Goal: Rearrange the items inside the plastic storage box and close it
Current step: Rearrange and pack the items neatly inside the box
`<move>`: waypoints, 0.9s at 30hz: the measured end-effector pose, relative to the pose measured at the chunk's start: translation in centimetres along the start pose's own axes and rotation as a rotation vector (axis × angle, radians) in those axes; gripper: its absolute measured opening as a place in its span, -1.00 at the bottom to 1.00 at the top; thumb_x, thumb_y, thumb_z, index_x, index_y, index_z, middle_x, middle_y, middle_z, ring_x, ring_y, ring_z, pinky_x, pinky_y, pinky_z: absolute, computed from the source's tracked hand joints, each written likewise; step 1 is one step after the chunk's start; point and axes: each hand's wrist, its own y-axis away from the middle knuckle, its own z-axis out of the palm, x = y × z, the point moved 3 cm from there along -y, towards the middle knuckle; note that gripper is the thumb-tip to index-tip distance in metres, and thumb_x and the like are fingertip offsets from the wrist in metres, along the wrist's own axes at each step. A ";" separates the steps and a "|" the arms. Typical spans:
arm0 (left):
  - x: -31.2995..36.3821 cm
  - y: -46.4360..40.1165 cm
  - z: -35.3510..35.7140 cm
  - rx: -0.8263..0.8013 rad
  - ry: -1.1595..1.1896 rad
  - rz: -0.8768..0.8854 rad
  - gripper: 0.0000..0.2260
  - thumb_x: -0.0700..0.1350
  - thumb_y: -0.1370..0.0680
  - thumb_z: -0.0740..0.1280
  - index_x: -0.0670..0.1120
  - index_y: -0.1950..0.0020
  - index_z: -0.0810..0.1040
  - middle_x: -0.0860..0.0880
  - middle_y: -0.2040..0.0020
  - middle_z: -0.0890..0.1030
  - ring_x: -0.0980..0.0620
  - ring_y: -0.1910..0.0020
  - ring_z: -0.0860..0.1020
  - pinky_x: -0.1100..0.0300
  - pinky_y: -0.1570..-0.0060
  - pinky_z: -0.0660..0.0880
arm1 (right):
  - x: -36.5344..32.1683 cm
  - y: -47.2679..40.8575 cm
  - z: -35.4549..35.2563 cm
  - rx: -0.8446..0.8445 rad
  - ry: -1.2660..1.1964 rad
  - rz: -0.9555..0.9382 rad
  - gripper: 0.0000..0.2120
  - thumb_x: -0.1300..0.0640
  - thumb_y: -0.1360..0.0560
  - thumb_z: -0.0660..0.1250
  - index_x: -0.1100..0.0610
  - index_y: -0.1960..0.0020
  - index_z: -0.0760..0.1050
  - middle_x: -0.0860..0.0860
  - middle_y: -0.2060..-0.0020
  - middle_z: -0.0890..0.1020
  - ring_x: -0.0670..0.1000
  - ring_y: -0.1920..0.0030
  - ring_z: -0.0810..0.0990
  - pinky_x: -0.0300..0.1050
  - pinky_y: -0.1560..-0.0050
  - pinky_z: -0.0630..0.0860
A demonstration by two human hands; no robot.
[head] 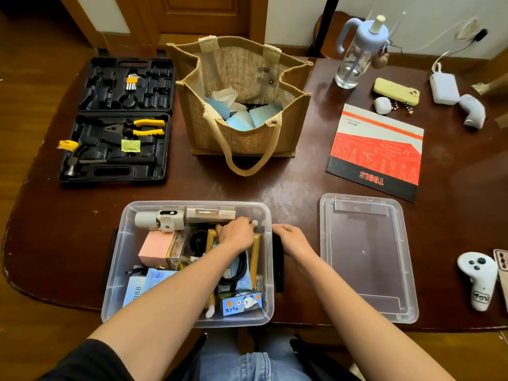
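From the head view, a dark worktop [297, 185] carried an open black tool case [118, 119] at its far-left corner, a jute bag [242, 105] at the far edge's middle, and a water bottle [357, 50], a yellow phone [395, 90] and a red TOOLS booklet [376, 152] toward the far-right. A white controller [478, 279] lay by the right edge. The clear plastic storage box [189, 262] sat at the near edge, open, its long axis running near to far; its lid [368, 257] lay flat just beside it on the right, likewise aligned. The left hand [236, 233] reached inside, fingers curled among the contents near a white camera [162, 220]; what it gripped could not be told. The right hand [291, 237] rested on the box's right rim, fingers curled over it.
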 end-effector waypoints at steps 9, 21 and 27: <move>-4.2 4.9 -3.4 0.006 0.124 0.394 -0.70 -0.11 -0.63 0.18 -0.06 -0.35 0.47 0.00 -0.31 0.51 0.03 -0.29 0.44 0.18 -0.26 0.34 | -3.8 2.5 -2.3 0.416 0.016 -0.472 -0.78 0.28 -0.57 0.18 0.11 -0.13 0.51 -0.07 0.04 0.59 -0.15 0.03 0.54 -0.46 0.12 0.41; -13.7 8.1 -10.6 0.453 0.037 0.318 -0.76 -0.22 -0.54 0.26 -0.05 -0.17 0.58 0.02 -0.14 0.58 0.02 -0.19 0.48 0.10 -0.18 0.36 | -5.4 3.4 8.0 -0.143 1.214 -0.456 -0.79 0.07 -0.55 0.24 0.22 0.01 0.49 0.16 0.05 0.59 0.16 0.04 0.57 -0.05 0.16 0.45; -15.2 8.5 -10.2 0.428 -0.095 0.366 -0.68 -0.20 -0.53 0.27 -0.01 -0.27 0.50 0.04 -0.22 0.51 -0.03 -0.17 0.48 0.09 -0.18 0.35 | -4.5 2.0 9.6 -0.153 1.288 -0.394 -0.76 0.06 -0.49 0.32 0.21 -0.04 0.45 0.15 -0.03 0.56 0.14 0.00 0.55 -0.10 0.17 0.39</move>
